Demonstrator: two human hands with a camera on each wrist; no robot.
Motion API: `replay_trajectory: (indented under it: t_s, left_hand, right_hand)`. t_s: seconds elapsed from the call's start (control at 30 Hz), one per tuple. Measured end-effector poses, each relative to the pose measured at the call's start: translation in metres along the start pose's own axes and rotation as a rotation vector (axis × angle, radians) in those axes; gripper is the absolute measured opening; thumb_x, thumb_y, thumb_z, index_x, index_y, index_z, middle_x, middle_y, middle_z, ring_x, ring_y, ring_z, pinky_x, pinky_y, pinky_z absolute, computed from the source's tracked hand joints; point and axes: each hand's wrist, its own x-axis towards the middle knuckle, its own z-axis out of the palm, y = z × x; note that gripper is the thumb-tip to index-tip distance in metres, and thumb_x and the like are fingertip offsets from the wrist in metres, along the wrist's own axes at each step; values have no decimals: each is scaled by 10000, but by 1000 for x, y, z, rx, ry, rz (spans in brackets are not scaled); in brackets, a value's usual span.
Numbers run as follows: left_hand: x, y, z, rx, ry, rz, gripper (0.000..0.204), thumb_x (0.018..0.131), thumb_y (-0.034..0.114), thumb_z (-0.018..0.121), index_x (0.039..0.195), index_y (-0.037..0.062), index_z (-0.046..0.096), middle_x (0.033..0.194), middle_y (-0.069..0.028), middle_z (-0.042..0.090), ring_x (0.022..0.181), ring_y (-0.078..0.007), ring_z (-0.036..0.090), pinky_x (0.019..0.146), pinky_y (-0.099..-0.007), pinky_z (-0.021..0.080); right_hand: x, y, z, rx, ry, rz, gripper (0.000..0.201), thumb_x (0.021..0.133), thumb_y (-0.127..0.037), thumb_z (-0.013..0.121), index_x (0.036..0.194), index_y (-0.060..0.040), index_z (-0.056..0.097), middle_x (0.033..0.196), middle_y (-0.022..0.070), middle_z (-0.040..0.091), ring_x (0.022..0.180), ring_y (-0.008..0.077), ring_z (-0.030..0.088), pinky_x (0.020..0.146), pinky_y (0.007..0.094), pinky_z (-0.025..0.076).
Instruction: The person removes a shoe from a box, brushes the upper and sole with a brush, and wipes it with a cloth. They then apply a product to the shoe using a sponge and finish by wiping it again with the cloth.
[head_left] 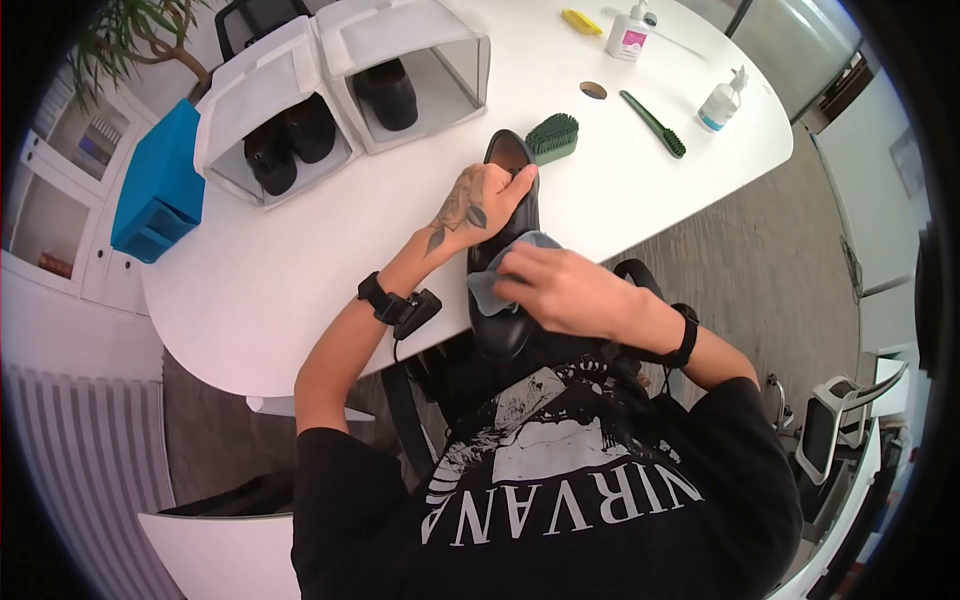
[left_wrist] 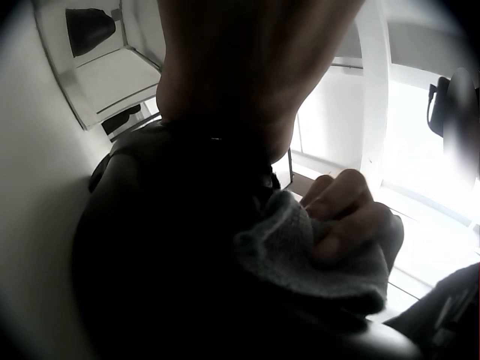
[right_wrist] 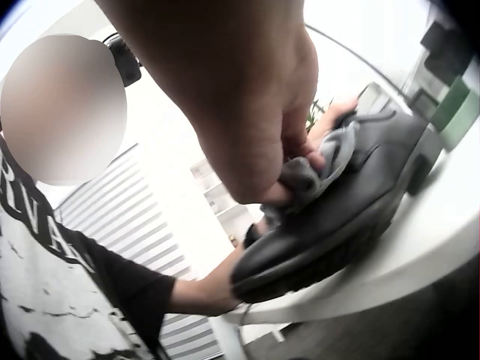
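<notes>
A black leather shoe (head_left: 503, 335) lies lengthwise over the table's near edge, its toe toward the person's body. My left hand (head_left: 478, 208) grips it near the heel opening, thumb along the side of the collar. Bunched in the fingers of my right hand (head_left: 572, 290) is a grey cloth (head_left: 486, 292), laid against the shoe's upper between laces and toe. The right wrist view shows the cloth (right_wrist: 304, 180) on top of the shoe (right_wrist: 337, 210), whose sole faces outward. In the left wrist view the shoe is mostly dark, with the cloth (left_wrist: 300, 255) beside it.
Beyond the heel stands a green block brush (head_left: 553, 140). Farther right are a long-handled green brush (head_left: 655, 125), a spray bottle (head_left: 720, 105), a pump bottle (head_left: 628, 35) and a yellow item (head_left: 581, 22). At left, two shoe boxes (head_left: 345, 150) hold dark shoes, beside a blue box (head_left: 160, 185).
</notes>
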Motion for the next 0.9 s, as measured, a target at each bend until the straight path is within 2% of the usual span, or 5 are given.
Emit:
replay_trajectory:
  t_s: [0.13, 0.3, 0.43, 0.7, 0.9]
  left_hand:
    - [3, 5, -7, 83, -107, -42, 730, 1098, 453, 567, 609, -86, 500, 553, -238, 375, 487, -321, 353, 535, -462, 392]
    - [-2, 2, -2, 37, -65, -35, 741, 1105, 451, 563, 605, -85, 460, 550, -197, 316, 496, -291, 300, 512, -445, 351]
    - [3, -1, -9, 11, -101, -34, 736, 1107, 448, 568, 605, -75, 441, 557, -157, 286, 505, -244, 302, 502, -422, 352]
    - [3, -37, -25, -353, -37, -142, 614, 1085, 404, 612, 636, 1, 499, 603, 82, 435, 600, -48, 385, 528, -324, 316]
    - [-3, -71, -38, -653, 21, -327, 494, 1058, 423, 615, 774, 22, 670, 712, 41, 615, 643, -65, 555, 616, -261, 440]
  right_hand:
    - [-15, -36, 8, 106, 34, -217, 224, 764, -106, 709, 952, 14, 682, 950, 86, 542, 970, 252, 626, 807, 349, 592]
    - [-27, 0, 3, 35, 80, 14, 338, 784, -11, 698, 1117, 43, 695, 1146, 128, 640, 991, 282, 677, 752, 366, 629]
    - [-35, -30, 24, 1, 116, -319, 296, 771, -31, 701, 1059, 40, 709, 1179, 150, 668, 1044, 285, 698, 850, 355, 644]
    - [-20, 79, 30, 381, 493, 370, 411, 785, 156, 629, 1112, -57, 760, 1188, 120, 678, 1092, 323, 696, 862, 397, 591]
    - [23, 63, 44, 477, 532, 305, 395, 781, 134, 636, 1099, -57, 773, 1199, 115, 686, 1111, 309, 697, 894, 385, 596]
